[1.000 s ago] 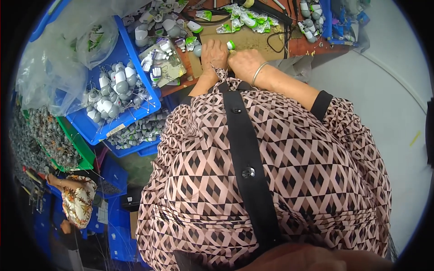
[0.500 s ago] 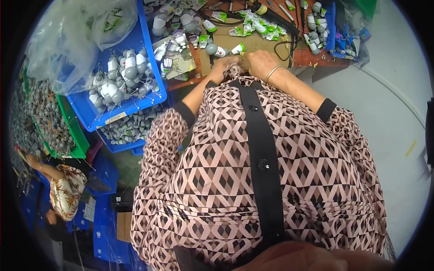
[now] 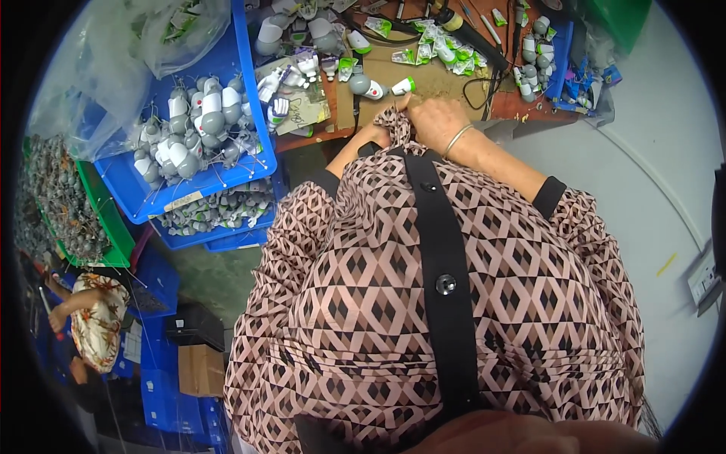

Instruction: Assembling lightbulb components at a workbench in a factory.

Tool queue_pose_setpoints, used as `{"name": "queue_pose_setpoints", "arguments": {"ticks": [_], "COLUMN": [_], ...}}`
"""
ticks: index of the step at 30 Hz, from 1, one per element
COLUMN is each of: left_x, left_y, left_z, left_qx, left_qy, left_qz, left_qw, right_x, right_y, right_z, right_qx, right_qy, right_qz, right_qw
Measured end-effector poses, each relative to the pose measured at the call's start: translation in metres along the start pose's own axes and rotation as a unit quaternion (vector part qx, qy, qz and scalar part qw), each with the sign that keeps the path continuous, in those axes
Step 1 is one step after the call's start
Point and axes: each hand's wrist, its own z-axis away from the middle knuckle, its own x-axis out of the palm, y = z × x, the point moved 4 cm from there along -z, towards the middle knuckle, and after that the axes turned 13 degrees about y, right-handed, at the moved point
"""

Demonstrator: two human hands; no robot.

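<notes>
At the near edge of the bench, the hem of my patterned shirt (image 3: 394,125) is bunched up between my two hands. My right hand (image 3: 439,123), with a bangle at its wrist, is closed on the gathered cloth. My left hand (image 3: 370,138) lies against the bunch on its left side, and the fabric hides its fingers. Just beyond, a grey-and-white bulb-shaped piece (image 3: 366,86) rests on a cardboard sheet (image 3: 423,83). Beside it lies a small white-and-green part (image 3: 403,86).
Green-and-clear parts (image 3: 446,49) are heaped farther back, near a dark tool (image 3: 473,34) and cables. On the left, a blue bin (image 3: 261,155) holds bulb-shaped pieces with wires. A green bin (image 3: 113,227) stands beyond it. Another person (image 3: 98,321) works at lower left.
My left hand has moved down and nearer to me, and the bunched hem now stands up more. The right hand stays near the same spot. The view has shifted slightly.
</notes>
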Motion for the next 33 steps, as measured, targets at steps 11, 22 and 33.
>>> {"name": "queue_pose_setpoints", "arguments": {"ticks": [11,22,33], "left_x": [0.011,0.042,0.142], "left_y": [0.051,0.107,0.223], "left_z": [0.045,0.109,0.258], "left_qx": [0.476,0.623,0.566], "left_qy": [0.176,0.156,-0.126], "left_qz": [-0.538,-0.715,-0.265], "left_qw": [0.673,0.276,0.77], "right_x": [0.004,-0.002,-0.192], "right_y": [0.044,0.14,0.234], "right_z": [0.001,0.007,-0.03], "right_qx": [0.009,0.122,0.078], "right_qy": [-0.05,0.194,0.49], "right_qz": [0.024,-0.555,-0.374], "right_qw": [0.998,0.8,0.783]}}
